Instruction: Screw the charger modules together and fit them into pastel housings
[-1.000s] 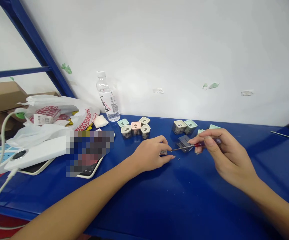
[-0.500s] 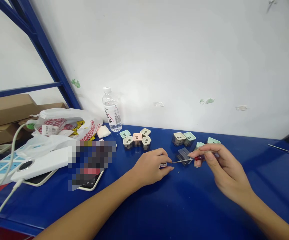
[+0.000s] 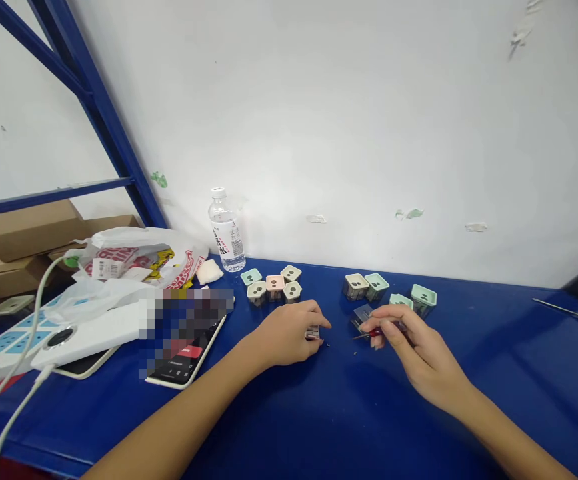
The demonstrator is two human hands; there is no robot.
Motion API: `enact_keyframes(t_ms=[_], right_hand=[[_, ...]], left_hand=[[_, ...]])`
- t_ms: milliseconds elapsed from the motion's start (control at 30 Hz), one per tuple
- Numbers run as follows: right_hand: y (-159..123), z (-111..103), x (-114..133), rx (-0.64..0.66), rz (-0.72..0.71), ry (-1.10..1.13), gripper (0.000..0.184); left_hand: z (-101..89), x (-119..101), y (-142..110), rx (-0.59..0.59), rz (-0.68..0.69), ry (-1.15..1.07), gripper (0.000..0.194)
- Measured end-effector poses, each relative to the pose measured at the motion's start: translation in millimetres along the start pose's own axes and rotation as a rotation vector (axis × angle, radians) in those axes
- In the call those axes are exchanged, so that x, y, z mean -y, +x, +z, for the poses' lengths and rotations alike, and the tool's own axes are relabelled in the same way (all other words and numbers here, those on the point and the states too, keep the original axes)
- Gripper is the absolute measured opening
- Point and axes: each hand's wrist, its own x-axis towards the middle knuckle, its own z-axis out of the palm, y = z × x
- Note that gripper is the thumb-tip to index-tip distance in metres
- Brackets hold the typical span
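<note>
My left hand (image 3: 286, 335) is closed around a small sharpener part (image 3: 312, 332), which shows only partly between thumb and fingers. In my right hand (image 3: 413, 347) is a screwdriver (image 3: 375, 332) with a dark red handle, its thin shaft pointing left. A gap separates its tip from the sharpener part. Right behind the shaft lies a clear plastic sharpener container (image 3: 361, 316), partly covered by my right fingers. Beyond my right hand stand two-hole pencil sharpeners: a beige one (image 3: 356, 285), a green one (image 3: 377, 285) and another green one (image 3: 423, 295).
Several more sharpeners, with a pink one (image 3: 275, 284) among them, cluster behind my left hand. A water bottle (image 3: 227, 233) stands by the wall. At left are a phone (image 3: 189, 357), a white power bank (image 3: 93, 330), plastic bags (image 3: 133, 250) and cables. A long thin tool (image 3: 566, 311) lies far right.
The screwdriver tip has drawn away from the sharpener part, and the gap between my hands is wider. My left hand keeps hold of its part. The camera view has shifted slightly.
</note>
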Motion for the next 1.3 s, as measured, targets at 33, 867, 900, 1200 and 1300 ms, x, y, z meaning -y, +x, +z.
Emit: enact_keyframes(t_ms=[33, 867, 900, 1200, 1300], right_hand=[[-1, 1, -1, 0.007, -0.003, -0.002, 0.022], [-3, 0, -8, 0.001, -0.08, -0.021, 0.018], [-2, -1, -7, -0.02, -0.089, -0.009, 0.018], [0, -7, -3, -0.127, -0.124, 0.067, 0.016], [0, -8, -3, -0.127, -0.127, 0.08, 0.016]], left_hand=[[0.4, 1, 0, -0.008, 0.007, -0.009, 0.03], [1.7, 3, 3, -0.002, -0.023, -0.085, 0.028], [1.6, 3, 3, 0.02, -0.031, -0.091, 0.03], [8.1, 1, 3, -0.016, -0.054, -0.156, 0.026], [10.1, -1, 3, -0.041, -0.028, -0.168, 0.02]])
